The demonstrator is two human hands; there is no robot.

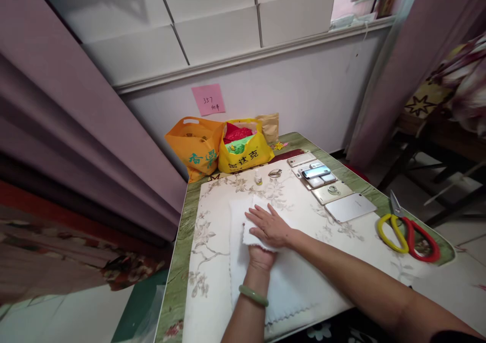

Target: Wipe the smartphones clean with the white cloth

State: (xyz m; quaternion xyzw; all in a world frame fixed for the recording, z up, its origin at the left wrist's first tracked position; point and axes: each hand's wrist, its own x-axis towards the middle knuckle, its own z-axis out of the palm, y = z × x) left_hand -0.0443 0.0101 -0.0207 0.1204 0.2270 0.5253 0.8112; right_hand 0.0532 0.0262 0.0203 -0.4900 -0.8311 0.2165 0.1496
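Observation:
A white cloth [284, 292] with a scalloped edge lies spread on the floral mat. A folded piece of white cloth [251, 238] covers most of my left hand [261, 256]. Only its heel and wrist show, with a green bangle [253, 295] lower on the forearm; its fingers are hidden beneath the fabric. My right hand [270, 226] rests flat over this folded piece, palm down, fingers stretched and apart. Beyond the hands stand a small bottle [258, 177] and a thin metal item [275, 173] that I cannot make out clearly.
Several phones [351, 207] lie at the right, one with a ring holder. Scissors [408, 234] with yellow and red handles sit near the right edge. An orange bag [197, 148] and a filled yellow bag [246, 153] stand at the back against the wall, below a pink note [208, 99].

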